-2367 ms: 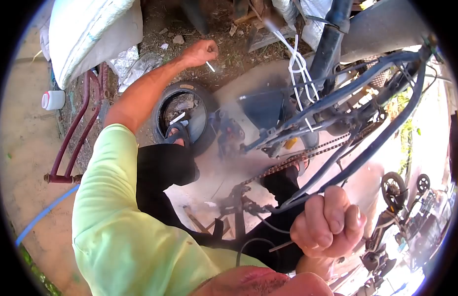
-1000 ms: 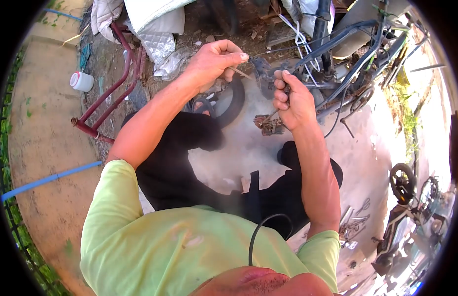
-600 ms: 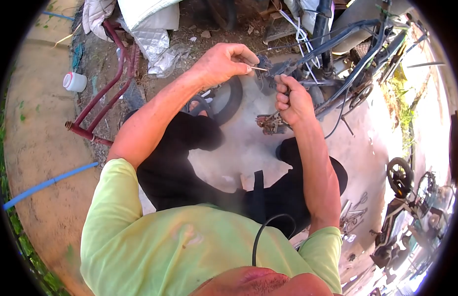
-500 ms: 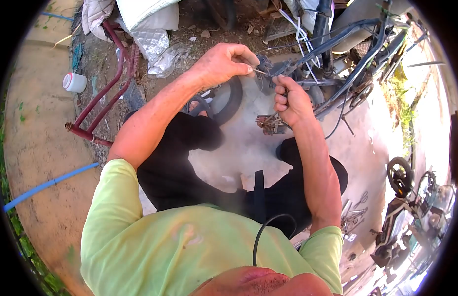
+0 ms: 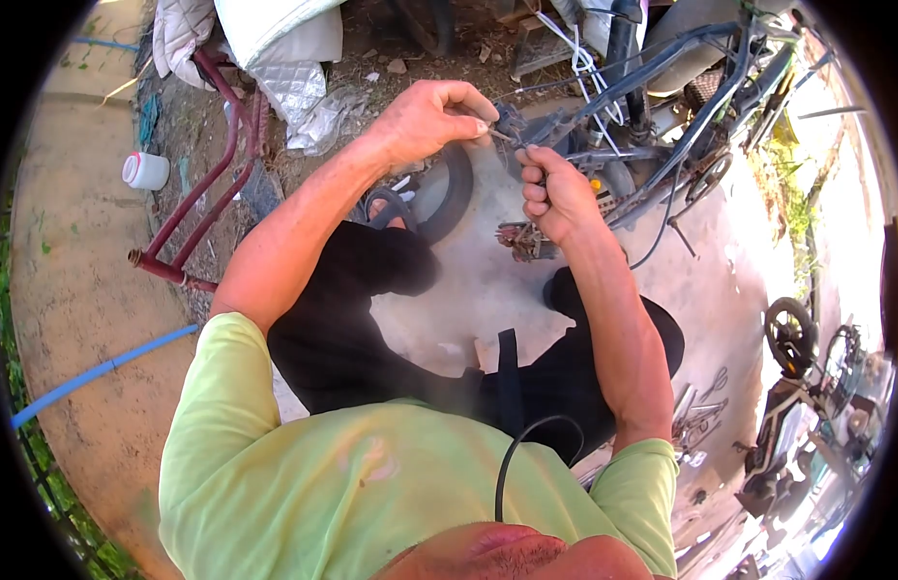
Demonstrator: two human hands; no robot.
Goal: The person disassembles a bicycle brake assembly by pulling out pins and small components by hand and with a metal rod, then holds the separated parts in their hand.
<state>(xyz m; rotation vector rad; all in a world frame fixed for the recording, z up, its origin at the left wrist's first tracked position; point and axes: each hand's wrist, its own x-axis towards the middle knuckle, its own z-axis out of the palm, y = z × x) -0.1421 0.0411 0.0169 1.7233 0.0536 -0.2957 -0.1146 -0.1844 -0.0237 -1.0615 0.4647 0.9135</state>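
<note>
My left hand (image 5: 434,121) pinches a thin, light-coloured, wire-like piece (image 5: 500,134) between thumb and fingertips. It points towards my right hand, and its exact kind is too small to tell. My right hand (image 5: 557,193) is closed, fingers curled and thumb on top, just right of and below that piece. Whatever lies inside this fist is hidden. Close beyond both hands is a dark, dirty part of a bicycle-like frame (image 5: 652,72). A rusty metal cluster (image 5: 526,241) sits low, just below and left of my right hand.
A dark red tubular frame (image 5: 202,208) lies at left, near a white jar (image 5: 145,171). A black tyre (image 5: 452,198) rests on the ground between my feet and hands. Tools (image 5: 698,418) lie at right, below a small wheel (image 5: 790,336). A blue pipe (image 5: 105,367) crosses the lower left.
My right hand has shifted slightly left and up, closer to my left hand. The left hand moved a little left, still pinching the thin piece.
</note>
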